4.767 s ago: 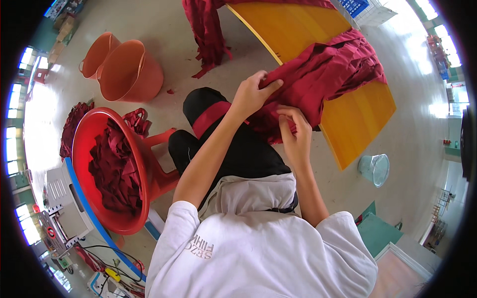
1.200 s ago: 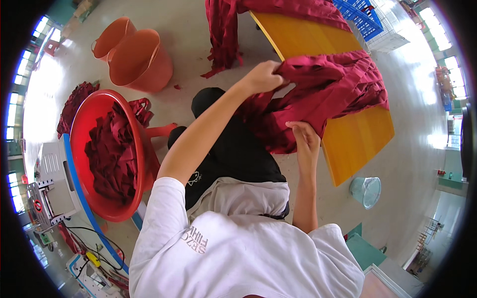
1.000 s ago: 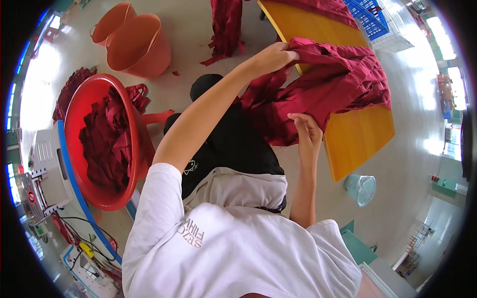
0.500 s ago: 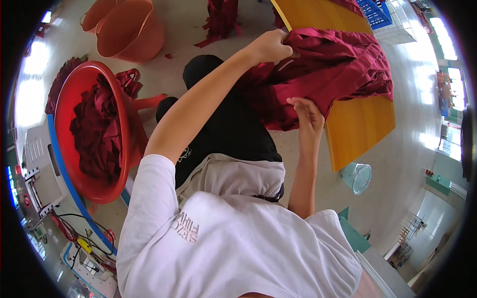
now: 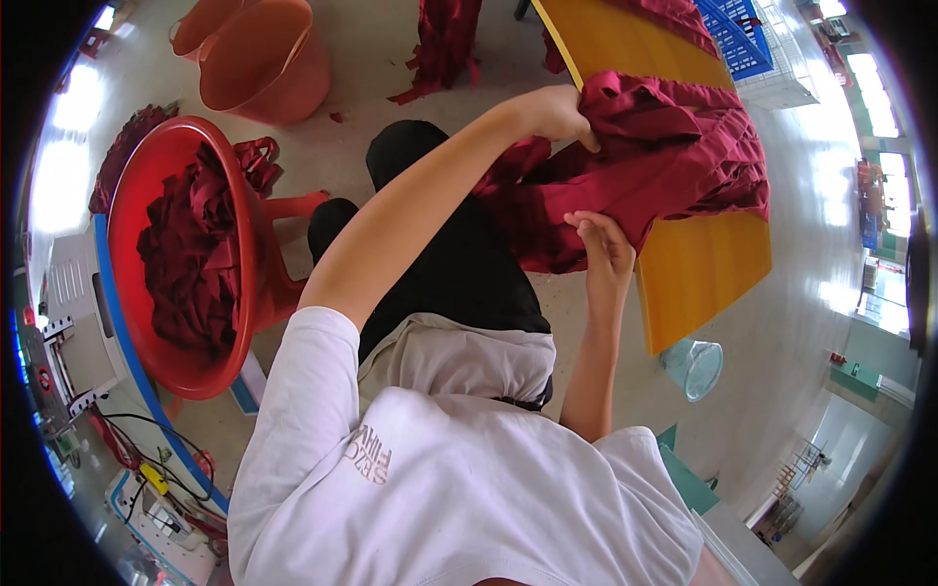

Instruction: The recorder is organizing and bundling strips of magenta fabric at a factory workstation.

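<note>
Dark red cloth (image 5: 684,146) lies in folds over a yellow board (image 5: 703,269) and hangs from its left edge over my legs. My left hand (image 5: 555,115) is closed on the cloth's upper left part, thumb toward me and the other fingers mostly hidden. Nearer to me, my right hand (image 5: 610,244) is at the cloth's lower part. Its fingers are bent and drawn together at the tips; what they pinch, if anything, is too small to make out.
A red basin (image 5: 249,264) full of dark red cloth pieces stands on my left, beside a blue-edged machine table (image 5: 147,391). Two orange tubs (image 5: 264,73) are beyond it. A blue basket (image 5: 733,39) is at the far right; a clear bin (image 5: 696,368) stands below the board.
My left hand has turned slightly on the cloth, its thumb now pointing more toward me. The right hand stays at the cloth's lower part. The whole view has shifted a little.
</note>
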`<state>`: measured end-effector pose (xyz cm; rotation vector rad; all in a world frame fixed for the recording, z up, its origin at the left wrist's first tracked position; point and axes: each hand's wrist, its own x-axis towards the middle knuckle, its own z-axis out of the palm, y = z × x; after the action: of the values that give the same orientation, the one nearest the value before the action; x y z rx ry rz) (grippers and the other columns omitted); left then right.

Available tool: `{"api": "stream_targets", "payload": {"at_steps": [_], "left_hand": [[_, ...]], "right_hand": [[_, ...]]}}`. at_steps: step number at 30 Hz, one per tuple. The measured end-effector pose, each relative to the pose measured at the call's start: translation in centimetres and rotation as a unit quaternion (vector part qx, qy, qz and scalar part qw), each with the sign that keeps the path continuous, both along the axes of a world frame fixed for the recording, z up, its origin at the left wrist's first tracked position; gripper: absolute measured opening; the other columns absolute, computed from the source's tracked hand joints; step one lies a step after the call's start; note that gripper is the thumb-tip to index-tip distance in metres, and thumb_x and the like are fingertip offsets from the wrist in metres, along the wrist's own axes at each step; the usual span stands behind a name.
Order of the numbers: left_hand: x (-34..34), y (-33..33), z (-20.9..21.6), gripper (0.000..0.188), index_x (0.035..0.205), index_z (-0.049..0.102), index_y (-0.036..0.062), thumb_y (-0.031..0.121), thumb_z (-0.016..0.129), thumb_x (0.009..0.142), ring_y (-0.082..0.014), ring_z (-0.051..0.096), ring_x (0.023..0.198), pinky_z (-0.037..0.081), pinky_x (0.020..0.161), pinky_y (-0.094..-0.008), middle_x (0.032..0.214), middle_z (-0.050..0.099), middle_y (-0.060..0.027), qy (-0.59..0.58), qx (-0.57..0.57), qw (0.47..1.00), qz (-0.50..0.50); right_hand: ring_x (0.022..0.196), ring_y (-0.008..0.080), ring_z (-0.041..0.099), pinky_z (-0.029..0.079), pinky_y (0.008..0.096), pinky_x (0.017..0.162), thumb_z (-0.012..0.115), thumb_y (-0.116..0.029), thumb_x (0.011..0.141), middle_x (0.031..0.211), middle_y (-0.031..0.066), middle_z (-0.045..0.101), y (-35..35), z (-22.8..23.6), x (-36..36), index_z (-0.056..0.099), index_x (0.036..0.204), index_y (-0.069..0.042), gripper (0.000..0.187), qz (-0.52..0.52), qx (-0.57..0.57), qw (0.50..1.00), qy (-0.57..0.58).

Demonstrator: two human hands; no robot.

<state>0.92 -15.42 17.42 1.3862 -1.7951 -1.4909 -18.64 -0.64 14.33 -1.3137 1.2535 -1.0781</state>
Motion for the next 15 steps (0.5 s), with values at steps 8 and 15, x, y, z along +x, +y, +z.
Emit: {"api": "stream_targets", "payload": {"at_steps": [8, 15], "left_hand": [[0.1, 0.7, -0.6, 0.039, 0.111, 0.069, -0.0047, 0.026, 0.060, 0.088, -0.0206, 0.063, 0.099, 0.046, 0.092, -0.0309, 0.104, 0.071, -0.0113, 0.185, -0.017, 0.980, 0.065], [-0.5, 0.5, 0.7, 0.029, 0.097, 0.071, -0.0011, 0.024, 0.070, 0.083, -0.0151, 0.060, 0.086, 0.046, 0.078, -0.0297, 0.091, 0.069, -0.0053, 0.168, 0.048, 0.984, 0.042]], "right_hand": [[0.095, 0.0139, 0.068, 0.047, 0.0241, 0.089, 0.060, -0.009, 0.099, 0.098, 0.0105, 0.074, 0.1, 0.1, -0.2, 0.068, 0.103, 0.003, 0.015, -0.001, 0.005, 1.000, 0.004], [0.096, 0.0147, 0.068, 0.047, 0.0250, 0.088, 0.062, -0.012, 0.097, 0.098, 0.0101, 0.075, 0.1, 0.0, -0.6, 0.070, 0.103, 0.001, 0.016, -0.002, 0.012, 1.000, 0.005]]}}
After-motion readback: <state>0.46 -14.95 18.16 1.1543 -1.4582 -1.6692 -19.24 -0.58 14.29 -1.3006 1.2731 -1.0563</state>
